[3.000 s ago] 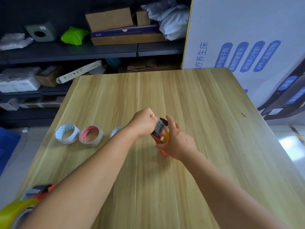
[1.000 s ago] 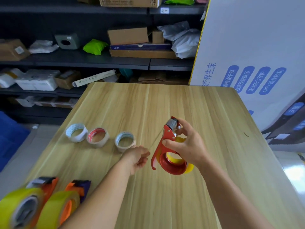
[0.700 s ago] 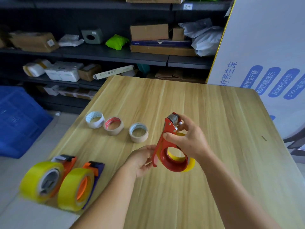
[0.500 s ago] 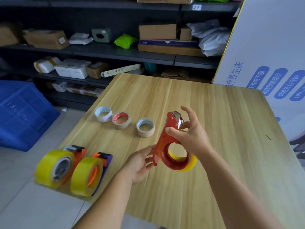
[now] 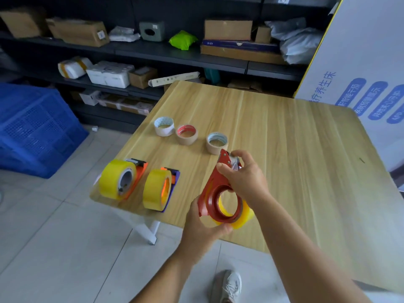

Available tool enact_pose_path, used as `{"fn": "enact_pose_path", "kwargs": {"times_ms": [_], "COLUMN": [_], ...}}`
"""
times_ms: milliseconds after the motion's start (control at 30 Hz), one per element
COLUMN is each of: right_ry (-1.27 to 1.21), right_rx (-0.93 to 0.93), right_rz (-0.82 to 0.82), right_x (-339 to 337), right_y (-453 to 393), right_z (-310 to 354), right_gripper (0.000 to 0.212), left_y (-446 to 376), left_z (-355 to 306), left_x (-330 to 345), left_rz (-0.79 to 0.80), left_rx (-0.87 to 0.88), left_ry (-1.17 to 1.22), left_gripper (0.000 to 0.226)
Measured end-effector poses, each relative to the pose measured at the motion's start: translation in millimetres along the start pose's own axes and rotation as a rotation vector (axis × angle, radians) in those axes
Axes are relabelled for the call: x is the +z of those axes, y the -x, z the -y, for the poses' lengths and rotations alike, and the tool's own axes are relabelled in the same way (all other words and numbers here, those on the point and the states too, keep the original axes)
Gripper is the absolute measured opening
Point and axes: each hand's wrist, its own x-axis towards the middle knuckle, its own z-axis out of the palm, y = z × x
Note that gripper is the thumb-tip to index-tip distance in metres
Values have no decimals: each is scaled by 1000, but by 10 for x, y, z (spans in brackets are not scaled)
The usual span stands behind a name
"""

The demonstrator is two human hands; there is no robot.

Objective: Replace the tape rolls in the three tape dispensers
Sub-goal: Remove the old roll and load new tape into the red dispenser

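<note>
I hold a red tape dispenser [image 5: 215,193] with a yellow tape roll [image 5: 242,219] in it above the table's near edge. My right hand [image 5: 242,176] grips its upper part by the cutter. My left hand [image 5: 203,228] cups its round lower part and the roll from below. Two more dispensers stand at the table's left corner: an orange dispenser [image 5: 137,171] and a purple dispenser [image 5: 173,182], each with a full yellow roll. Three nearly used-up rolls lie in a row behind them: a white one [image 5: 164,126], a red-printed one [image 5: 187,134] and a blue-printed one [image 5: 217,143].
The wooden table [image 5: 284,149] has its left corner and near edge close to my hands. A blue crate [image 5: 32,127] stands on the floor at left. Dark shelves [image 5: 153,53] with boxes run behind. A white printed board [image 5: 360,73] leans at right. My shoe [image 5: 227,285] shows below.
My left hand has closed onto the bottom of the red dispenser, which it only neared before. The view has swung left and down, bringing the table's corner and floor into sight.
</note>
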Motion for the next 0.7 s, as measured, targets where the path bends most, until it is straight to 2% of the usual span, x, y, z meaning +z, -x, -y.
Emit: {"fn": "enact_pose_path", "kwargs": {"times_ms": [133,233,433,533,600,700], "right_ry": [-52,-65,-137,-232,-311,-399], "right_rx": [86,110,262,369,425,467], "right_rz": [33,118,294,332,339,338], "right_x": [171,205,144,145,205,315], "right_y": [211,275,310,262,254,231], "right_z": [-23,-3,-54,-98,-109,-121], "right_gripper": [55,61,84,97,95,80], "left_y": [170,246,249,212,173,105], "left_z": [118,163,217,257,285,296], "left_x": [-197,-289,-405,-377,-346,-322], "left_rz": [-46,-44,108,123,108,151], "left_rx": [16,-24,-132,-240,-330,-429], "left_ry": [-13,12,114,169,242,341], "left_gripper": [67,65,66,64,66,68]}}
